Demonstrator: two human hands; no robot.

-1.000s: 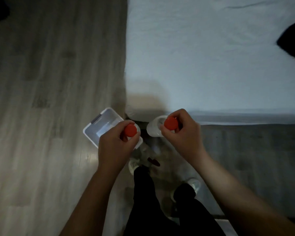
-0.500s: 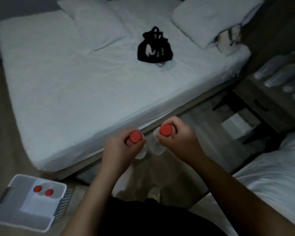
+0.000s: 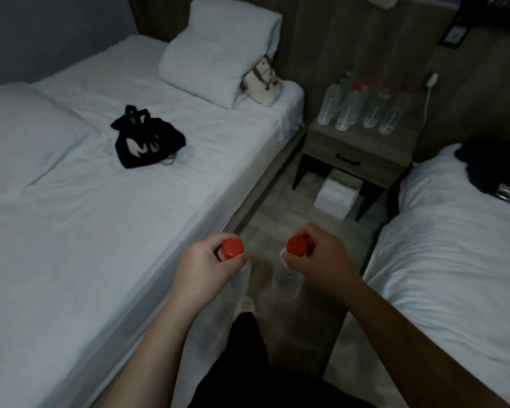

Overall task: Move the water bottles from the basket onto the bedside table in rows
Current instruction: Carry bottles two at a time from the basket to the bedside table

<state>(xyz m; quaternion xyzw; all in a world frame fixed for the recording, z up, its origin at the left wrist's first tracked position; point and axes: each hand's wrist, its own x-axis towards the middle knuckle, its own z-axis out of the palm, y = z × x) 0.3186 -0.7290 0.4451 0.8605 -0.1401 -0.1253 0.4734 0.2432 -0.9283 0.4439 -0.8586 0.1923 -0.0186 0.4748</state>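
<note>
I am watching both hands hanging low in the centre of the frame, each carrying a water bottle by its neck. The left hand (image 3: 206,266) is clenching around the left bottle (image 3: 232,248), red cap up, and the right hand (image 3: 321,257) is gripping the right bottle (image 3: 296,245) the same way. At upper right the bedside table (image 3: 354,154) is bearing standing bottles (image 3: 362,108) in rows, between the white bed (image 3: 100,201) and the second bed (image 3: 460,237).
</note>
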